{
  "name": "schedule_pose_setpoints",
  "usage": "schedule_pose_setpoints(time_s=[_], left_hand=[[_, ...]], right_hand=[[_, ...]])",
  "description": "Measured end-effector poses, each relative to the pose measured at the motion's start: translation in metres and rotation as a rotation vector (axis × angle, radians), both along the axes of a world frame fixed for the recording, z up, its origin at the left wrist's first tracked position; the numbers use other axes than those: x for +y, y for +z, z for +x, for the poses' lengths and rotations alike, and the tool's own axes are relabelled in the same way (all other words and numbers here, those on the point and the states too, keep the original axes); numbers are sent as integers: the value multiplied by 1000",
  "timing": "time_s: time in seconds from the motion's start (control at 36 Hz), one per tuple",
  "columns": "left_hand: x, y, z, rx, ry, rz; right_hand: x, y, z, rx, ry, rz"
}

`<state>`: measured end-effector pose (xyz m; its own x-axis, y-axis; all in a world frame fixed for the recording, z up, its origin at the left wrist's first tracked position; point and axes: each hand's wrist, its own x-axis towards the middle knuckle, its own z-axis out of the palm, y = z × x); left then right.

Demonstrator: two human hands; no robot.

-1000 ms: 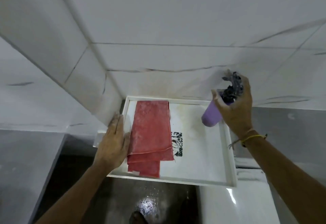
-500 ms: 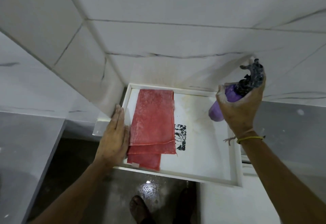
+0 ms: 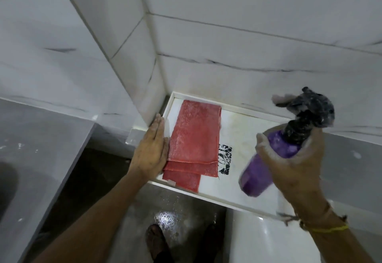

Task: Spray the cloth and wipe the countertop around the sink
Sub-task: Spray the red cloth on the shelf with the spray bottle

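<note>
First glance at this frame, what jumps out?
The folded red cloth lying on the left side of the white tray, with the left hand flat against its left edge. At right, the right hand holds a purple spray bottle above the tray.

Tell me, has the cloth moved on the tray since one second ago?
No. The cloth still lies along the left side of the tray, its right edge meeting the black print as before.
</note>
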<state>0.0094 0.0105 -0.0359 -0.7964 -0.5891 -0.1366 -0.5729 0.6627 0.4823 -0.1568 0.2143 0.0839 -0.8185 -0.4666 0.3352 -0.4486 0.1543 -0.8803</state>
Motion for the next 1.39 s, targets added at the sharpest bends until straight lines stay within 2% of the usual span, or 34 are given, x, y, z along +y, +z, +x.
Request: schedule_pose_setpoints(time_s=[0.14, 0.42, 0.61, 0.72, 0.89, 1.03, 1.14, 1.39], left_hand=[[-1, -2, 1, 24, 20, -3], [-1, -3, 2, 34, 9, -27], [-3, -4, 1, 48, 4, -43], [-3, -7, 1, 54, -1, -57], [-3, -8, 2, 73, -14, -72], [-4, -8, 1, 75, -16, -74], [-4, -9, 1, 68, -17, -80], [-4, -12, 1, 60, -9, -77]], right_hand=[[3, -11, 57, -199, 247, 132], [-8, -40, 87, -657, 332, 396], [-6, -43, 87, -609, 218, 468], [-6, -40, 83, -743, 245, 406], [-4, -42, 79, -728, 167, 464], [-1, -41, 79, -849, 259, 440], [-1, -45, 80, -779, 243, 434], [-8, -42, 74, -773, 216, 398]])
